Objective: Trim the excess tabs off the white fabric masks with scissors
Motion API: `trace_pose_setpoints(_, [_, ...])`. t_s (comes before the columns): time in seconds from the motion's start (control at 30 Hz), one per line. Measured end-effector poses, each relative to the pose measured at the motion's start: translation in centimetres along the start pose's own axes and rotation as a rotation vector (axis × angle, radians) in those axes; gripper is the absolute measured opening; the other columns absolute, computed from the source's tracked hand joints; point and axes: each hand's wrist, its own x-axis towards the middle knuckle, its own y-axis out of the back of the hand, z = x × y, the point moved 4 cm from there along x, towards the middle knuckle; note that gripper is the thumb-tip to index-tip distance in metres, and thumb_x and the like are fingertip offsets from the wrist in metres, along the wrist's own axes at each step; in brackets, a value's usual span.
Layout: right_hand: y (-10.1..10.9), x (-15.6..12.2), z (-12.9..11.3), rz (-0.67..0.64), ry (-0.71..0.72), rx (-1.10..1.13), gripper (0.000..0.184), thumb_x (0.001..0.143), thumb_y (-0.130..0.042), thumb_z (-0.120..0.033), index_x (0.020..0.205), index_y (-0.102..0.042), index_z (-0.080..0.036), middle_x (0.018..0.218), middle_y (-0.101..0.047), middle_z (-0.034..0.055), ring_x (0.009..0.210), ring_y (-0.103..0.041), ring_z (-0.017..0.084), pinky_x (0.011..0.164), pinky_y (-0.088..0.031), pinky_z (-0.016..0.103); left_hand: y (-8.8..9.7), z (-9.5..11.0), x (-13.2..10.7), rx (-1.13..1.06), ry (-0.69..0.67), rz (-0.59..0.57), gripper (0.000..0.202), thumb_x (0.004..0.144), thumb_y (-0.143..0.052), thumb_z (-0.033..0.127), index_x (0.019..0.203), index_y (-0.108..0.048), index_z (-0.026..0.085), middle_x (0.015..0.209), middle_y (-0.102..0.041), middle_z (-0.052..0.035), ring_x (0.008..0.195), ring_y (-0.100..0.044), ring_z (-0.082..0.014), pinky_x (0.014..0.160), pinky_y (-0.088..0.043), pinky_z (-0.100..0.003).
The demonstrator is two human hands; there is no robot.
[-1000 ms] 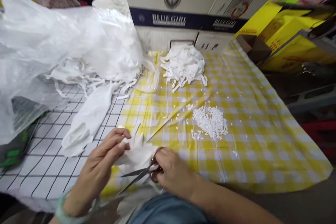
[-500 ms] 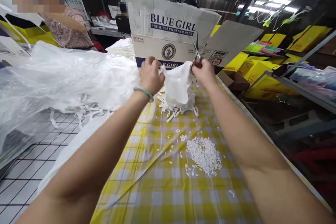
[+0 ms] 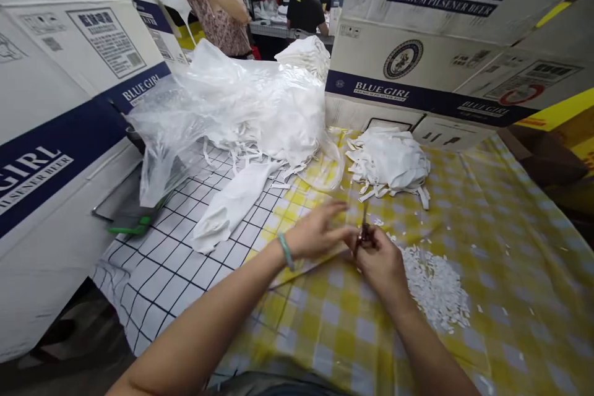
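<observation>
My right hand [image 3: 383, 263] is closed around a pair of scissors [image 3: 364, 226], whose blades point up and away from me. Beside it, my left hand [image 3: 320, 230] has its fingers spread and holds nothing; the fingertips come close to the scissor handles, and whether they touch I cannot tell. Beyond the hands lies a stack of white fabric pieces with straps [image 3: 392, 158]. Small white clippings [image 3: 439, 288] form a heap right of my right hand. A single white fabric piece [image 3: 232, 207] lies on the left.
A clear plastic bag with white fabric [image 3: 269, 105] covers the back left. Blue Girl cartons stand at the back right [image 3: 366, 65] and left [image 3: 93, 130]. Yellow checked cloth [image 3: 352, 346] and black-lined white cloth [image 3: 171, 278] cover the table. Two people [image 3: 306, 9] [image 3: 223, 12] are behind.
Both hands have drawn back from the white stack toward me, the scissors still in my right hand. My left hand has come near the scissors. The view has turned left and down.
</observation>
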Motion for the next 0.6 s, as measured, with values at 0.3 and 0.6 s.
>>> trace_pose_setpoints(0.3, [0.2, -0.6, -3.6, -0.082, 0.104, -0.041, 0.044, 0.075, -0.069, -0.058, 0.093, -0.050, -0.022, 0.089, -0.061, 0.0048, 0.083, -0.058, 0.022, 0.079, -0.048, 0.038, 11.0, -8.9, 3.5, 0.327, 0.327, 0.244, 0.024, 0.093, -0.059, 0.030, 0.110, -0.064, 0.013, 0.116, -0.063, -0.0106, 0.107, -0.061, -0.0247, 0.092, -0.051, -0.047])
trace_pose_setpoints(0.6, [-2.3, -2.1, -3.7, -0.437, 0.298, 0.229, 0.029, 0.078, -0.070, -0.027, 0.095, -0.047, -0.025, 0.135, -0.056, 0.0096, 0.126, -0.049, 0.024, 0.107, -0.038, 0.044, 6.0, 1.6, -11.1, -0.379, -0.070, -0.148, 0.017, 0.094, -0.051, 0.022, 0.100, -0.067, 0.020, 0.097, -0.067, -0.0101, 0.090, -0.062, -0.0203, 0.080, -0.050, -0.031])
